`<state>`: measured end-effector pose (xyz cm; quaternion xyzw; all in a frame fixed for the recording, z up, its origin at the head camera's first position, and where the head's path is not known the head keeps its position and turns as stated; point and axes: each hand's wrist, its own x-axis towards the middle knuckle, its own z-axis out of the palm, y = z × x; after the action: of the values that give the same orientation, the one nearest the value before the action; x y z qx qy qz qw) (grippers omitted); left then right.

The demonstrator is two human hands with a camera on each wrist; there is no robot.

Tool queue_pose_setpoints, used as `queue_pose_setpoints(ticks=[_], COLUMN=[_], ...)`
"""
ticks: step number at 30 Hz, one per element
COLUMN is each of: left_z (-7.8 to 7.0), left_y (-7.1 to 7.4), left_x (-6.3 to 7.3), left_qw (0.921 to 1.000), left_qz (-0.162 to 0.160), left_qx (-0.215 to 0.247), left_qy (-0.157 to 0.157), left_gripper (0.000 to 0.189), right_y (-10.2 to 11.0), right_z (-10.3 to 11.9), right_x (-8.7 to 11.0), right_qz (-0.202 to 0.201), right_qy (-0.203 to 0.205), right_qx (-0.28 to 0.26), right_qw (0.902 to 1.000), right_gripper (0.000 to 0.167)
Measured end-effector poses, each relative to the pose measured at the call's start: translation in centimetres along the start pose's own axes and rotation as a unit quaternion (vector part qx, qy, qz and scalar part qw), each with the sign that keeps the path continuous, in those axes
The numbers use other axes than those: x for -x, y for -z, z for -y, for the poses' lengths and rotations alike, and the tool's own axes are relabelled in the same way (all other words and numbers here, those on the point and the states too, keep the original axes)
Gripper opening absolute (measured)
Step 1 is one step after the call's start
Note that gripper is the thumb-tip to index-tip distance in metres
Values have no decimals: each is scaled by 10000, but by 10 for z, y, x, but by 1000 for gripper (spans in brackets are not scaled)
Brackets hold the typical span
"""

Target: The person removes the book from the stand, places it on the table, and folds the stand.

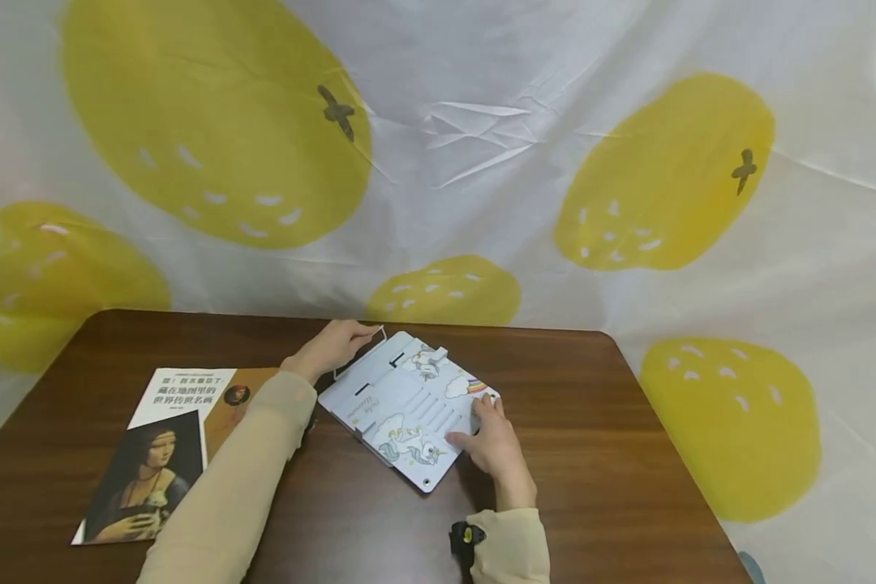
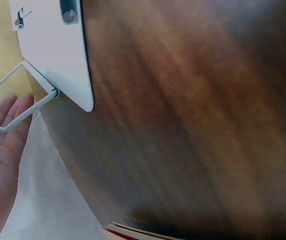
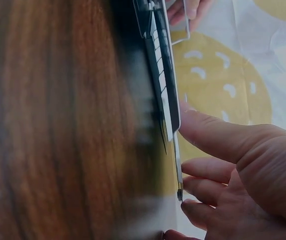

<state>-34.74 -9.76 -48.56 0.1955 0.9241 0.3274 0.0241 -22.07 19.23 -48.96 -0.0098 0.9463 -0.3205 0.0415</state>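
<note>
A white metal book stand (image 1: 416,405) printed with unicorns and a rainbow is held tilted above the table. At its far left edge, my left hand (image 1: 333,347) pinches the bent white wire leg (image 2: 12,122), which is swung out from the panel. Fingers of that hand lie behind the wire in the left wrist view; the thumb is mostly cut off. My right hand (image 1: 498,444) grips the stand's right edge, thumb on the printed face and fingers along the edge. The right wrist view shows the stand (image 3: 165,75) edge-on beside the thumb.
A book (image 1: 146,478) with a painted portrait on its cover lies on the brown wooden table (image 1: 577,454), left of the stand and partly behind my left sleeve. A white cloth (image 1: 482,186) with yellow fruit prints hangs behind the table's far edge.
</note>
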Motion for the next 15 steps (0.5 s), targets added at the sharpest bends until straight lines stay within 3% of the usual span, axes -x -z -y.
queue_pose_setpoints(ticks=[15], left_z=[-22], left_y=[-24], left_x=[1], left_qw=[9991], left_qz=[-54], left_qx=[163], left_qy=[-389], left_gripper=[38], right_y=[12], right_z=[-14], right_x=[-1], right_qz=[24], right_qy=[-44], right_qx=[147], right_qw=[9999], right_gripper=[73])
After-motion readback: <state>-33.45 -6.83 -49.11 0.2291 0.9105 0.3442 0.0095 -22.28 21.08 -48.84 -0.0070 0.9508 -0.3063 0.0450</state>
